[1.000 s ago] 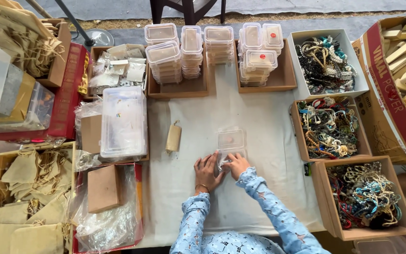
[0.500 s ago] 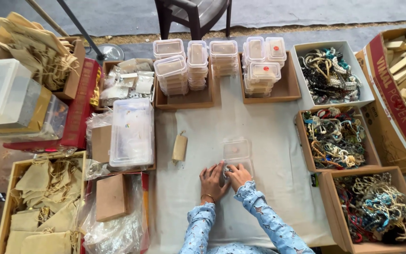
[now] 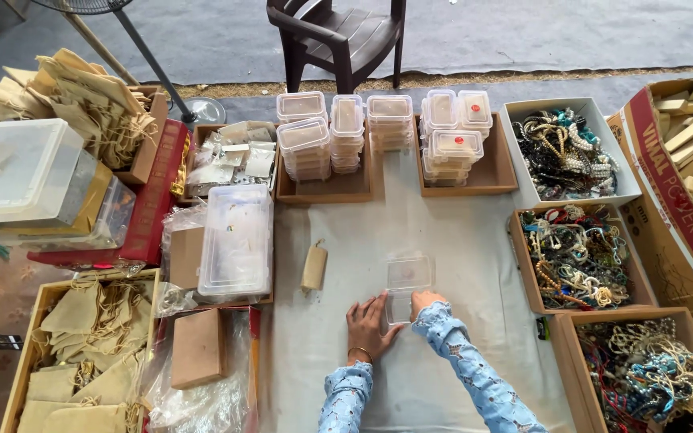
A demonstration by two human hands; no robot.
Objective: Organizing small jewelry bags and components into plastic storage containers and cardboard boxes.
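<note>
**Both hands on a small clear hinged box, lid thrown back**

Start at the fingers: the left hand (image 3: 370, 325) lies flat on the pale cloth of the surface (image 3: 459, 232), fingers spread and pointing up and right, their tips touching the left edge of the small clear plastic box (image 3: 405, 289). The right hand (image 3: 425, 303) comes in from the other side, fingers curled at the box's lower right corner; whether it is pinching the rim or only resting against it, I can't tell from up here. So neither grip is closed around anything for certain — one splayed and bracing, one tucked in close.

The box sits in the middle of the surface, just ahead of the person, open, lid lying flat behind the base. By the look of it, it's thin, light, stiff plastic, smooth enough to skate on the cloth, and the hinge seems the weak spot. I'd judge the side walls of the base the safest hold, with a light touch.

Both wrists are low, forearms in blue lace sleeves (image 3: 475, 377) angling in from the bottom edge and meeting at the box, a bangle on the left wrist.

Moving outward: a small beige pouch (image 3: 314, 267) lies to the left, apart from the hands. Beyond it, a larger clear container (image 3: 236, 240). At the far side, stacks of matching clear boxes (image 3: 346, 132) in shallow trays. To the right, cartons of tangled bead jewellery (image 3: 579, 256).
</note>
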